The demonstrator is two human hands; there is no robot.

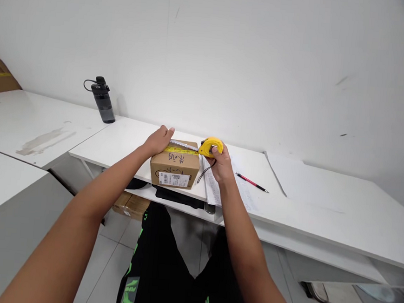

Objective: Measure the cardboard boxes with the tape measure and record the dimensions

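Near the front edge of the white bench [133, 134], a cardboard box [174, 169] sits upright, a strip of yellow packing tape [181, 151] across its top. A tape measure [209, 146] is at the box's 2 o'clock, its pale blade [185, 145] drawn out over the top toward 10 o'clock. The right hand [222, 166] is clamped around its casing, thumb on top; the left hand [157, 141] is curled at the blade's far end, though its fingertips are hidden and I cannot tell how firmly they pinch. The hands are apart, with the box between them. Should the left fingers loosen, the blade could slip or spring back into the casing; uneven pressure might skew it, and a careless pull toward 6 o'clock could drag the box over the edge. Papers [213, 188] and a red-and-black pen [252, 182] lie toward 3 o'clock, a dark bottle [103, 102] toward 10.
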